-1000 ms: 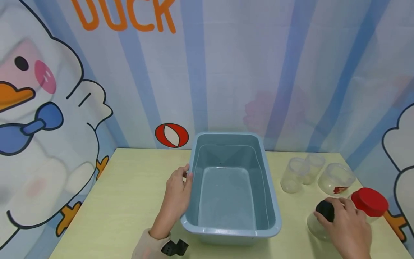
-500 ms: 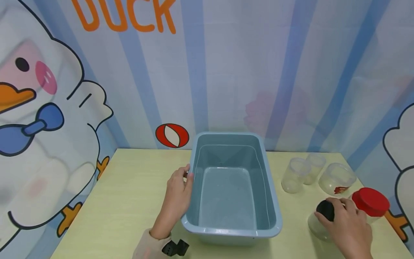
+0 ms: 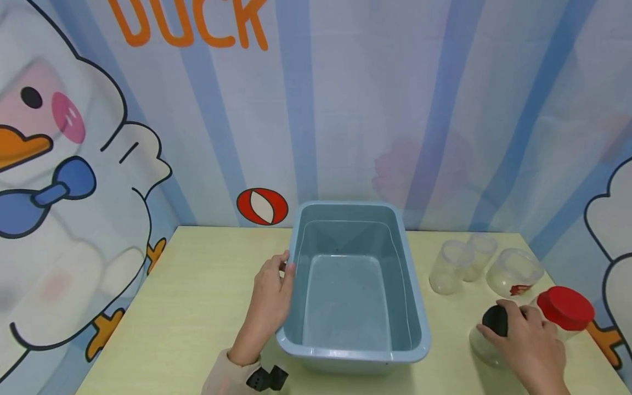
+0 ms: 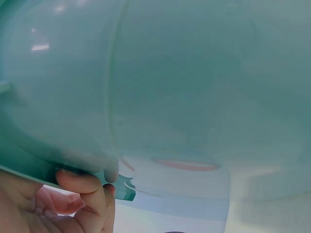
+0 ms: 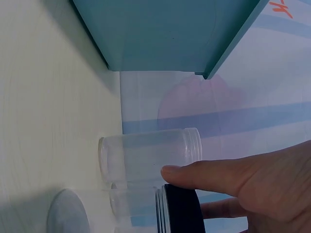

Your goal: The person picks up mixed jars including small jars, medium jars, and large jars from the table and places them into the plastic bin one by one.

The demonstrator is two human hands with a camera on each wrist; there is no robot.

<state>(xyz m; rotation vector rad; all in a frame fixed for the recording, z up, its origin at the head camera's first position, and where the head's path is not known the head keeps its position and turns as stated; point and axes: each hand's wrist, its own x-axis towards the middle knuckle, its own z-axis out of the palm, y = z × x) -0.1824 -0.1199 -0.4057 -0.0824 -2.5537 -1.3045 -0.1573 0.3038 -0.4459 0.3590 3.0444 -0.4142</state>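
My left hand grips the left rim of a blue-grey plastic basin, its fingers curled at the edge in the left wrist view. Nothing lies in the basin. At the front right, my right hand holds the black lid of a clear jar standing upright on the table. In the right wrist view the thumb presses the edge of that black lid; the far fingers are partly hidden.
Behind the right hand stands a jar with a red lid. Further back are a wide clear jar and two lidless clear jars, the nearer jar partly covering the other jar. A printed curtain hangs behind the table.
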